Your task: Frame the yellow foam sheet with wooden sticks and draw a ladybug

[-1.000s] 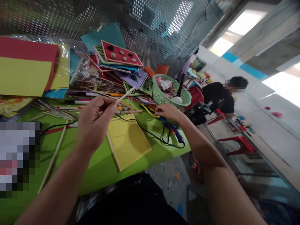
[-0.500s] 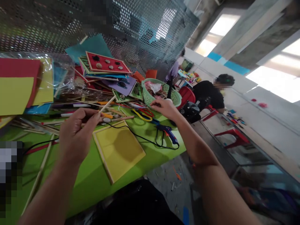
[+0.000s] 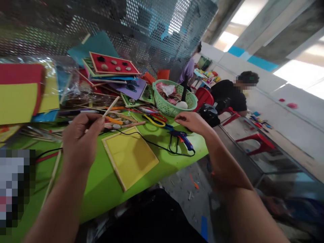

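My left hand (image 3: pixel 82 140) is closed in a pinch on a thin wooden stick (image 3: pixel 111 106), which points up and to the right. Bare-fingered, my right hand (image 3: pixel 194 122) hovers with loosely bent fingers just above a blue glue gun (image 3: pixel 186 140); I see nothing in it. The gun lies at the table's right edge, its black cord running left. Between my hands lies a yellow card (image 3: pixel 131 160) with wooden strips along some edges. Yellow-handled scissors (image 3: pixel 154 121) rest behind the card.
A green basket (image 3: pixel 163 105) of scraps stands behind my right hand. Framed cards with stones (image 3: pixel 115 64) are piled at the back, against a perforated metal panel (image 3: pixel 141 30). Coloured sheets (image 3: pixel 19 101) lie left on the green table (image 3: pixel 98 202). A person in black (image 3: pixel 227 96) sits beyond.
My right hand has come away from the basket's front, moving right and slightly down towards the glue gun. My left hand keeps the stick, shifted slightly left. The view has shifted a little.
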`<state>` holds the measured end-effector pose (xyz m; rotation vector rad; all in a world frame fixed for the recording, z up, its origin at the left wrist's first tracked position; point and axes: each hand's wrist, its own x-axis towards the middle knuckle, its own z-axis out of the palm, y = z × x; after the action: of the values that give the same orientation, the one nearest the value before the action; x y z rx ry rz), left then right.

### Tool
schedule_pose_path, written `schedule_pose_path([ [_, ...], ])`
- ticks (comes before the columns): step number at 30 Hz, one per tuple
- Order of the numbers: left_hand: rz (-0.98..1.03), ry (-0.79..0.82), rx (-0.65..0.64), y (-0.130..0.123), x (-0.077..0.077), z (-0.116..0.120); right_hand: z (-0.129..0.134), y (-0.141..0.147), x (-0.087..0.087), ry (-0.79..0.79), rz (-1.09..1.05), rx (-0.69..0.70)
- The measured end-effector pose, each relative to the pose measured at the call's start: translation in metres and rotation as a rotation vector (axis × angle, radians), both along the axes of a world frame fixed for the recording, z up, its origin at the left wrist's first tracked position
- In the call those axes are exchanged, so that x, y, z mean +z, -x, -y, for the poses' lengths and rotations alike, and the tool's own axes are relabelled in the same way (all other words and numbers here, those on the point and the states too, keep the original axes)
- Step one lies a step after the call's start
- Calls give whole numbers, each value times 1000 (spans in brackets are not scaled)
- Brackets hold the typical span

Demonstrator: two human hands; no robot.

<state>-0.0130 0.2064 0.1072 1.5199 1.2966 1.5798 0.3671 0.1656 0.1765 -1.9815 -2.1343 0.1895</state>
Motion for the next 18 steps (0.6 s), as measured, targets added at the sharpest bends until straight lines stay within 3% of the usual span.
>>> schedule_pose_path([
  [3, 132, -9, -52, 2, 1, -3, -14, 12, 6, -33, 1, 62],
  [9, 188, 32, -81, 3, 2, -5, -64, 59, 10, -72, 36, 191],
  [18, 3, 100, -354, -15, 0, 8, -134, 116, -1, -111, 78, 274],
])
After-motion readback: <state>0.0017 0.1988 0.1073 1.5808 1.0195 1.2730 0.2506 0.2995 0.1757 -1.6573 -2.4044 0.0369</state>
